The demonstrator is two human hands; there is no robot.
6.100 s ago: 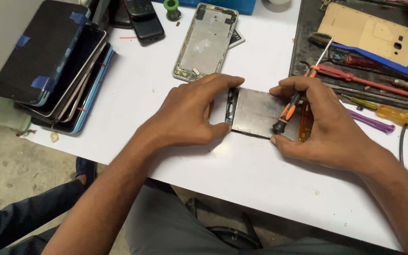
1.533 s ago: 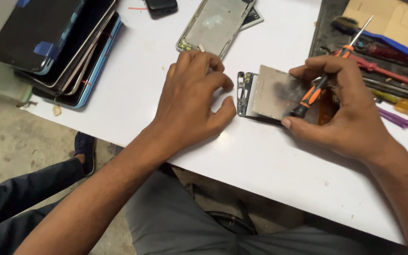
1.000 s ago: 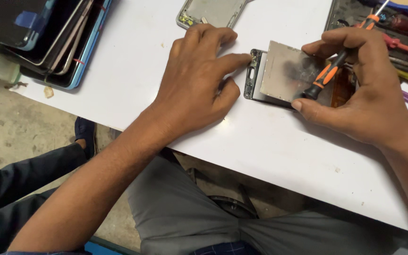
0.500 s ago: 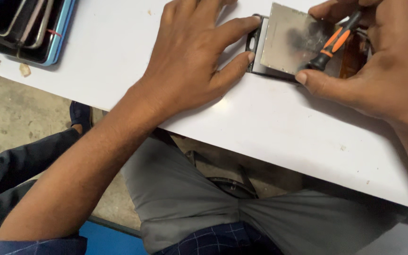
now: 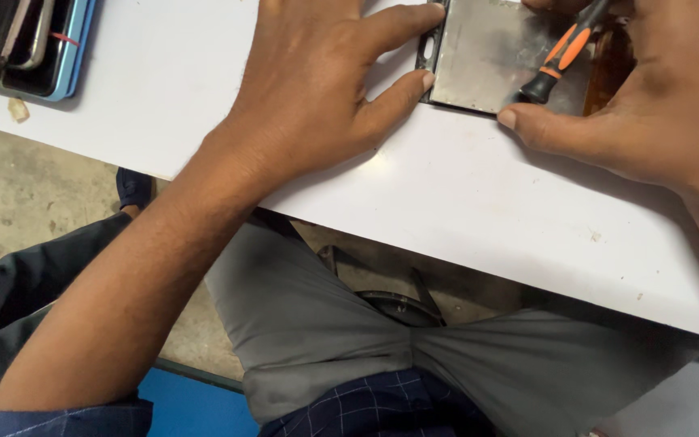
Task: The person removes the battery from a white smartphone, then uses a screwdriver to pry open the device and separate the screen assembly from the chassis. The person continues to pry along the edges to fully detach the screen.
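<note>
A flat grey metal phone panel (image 5: 487, 57) lies on the white table (image 5: 446, 194) at the top of the view. My left hand (image 5: 317, 81) lies flat on the table, with its fingertips against the panel's left edge. My right hand (image 5: 657, 105) grips a small screwdriver (image 5: 564, 53) with an orange and black handle, laid over the panel, while the thumb rests by the panel's near edge. The tops of both hands are cut off by the frame.
A stack of phones and tablets (image 5: 26, 40) with a blue edge sits at the table's top left corner. Below the table edge are my lap in grey trousers (image 5: 349, 340), a concrete floor (image 5: 26, 202) and another person's dark-clothed leg (image 5: 34, 291) at left.
The view has tilted down steadily, so the table and hands moved to the top of the frame and my lap came into view. Both hands keep the same hold on panel and screwdriver.
</note>
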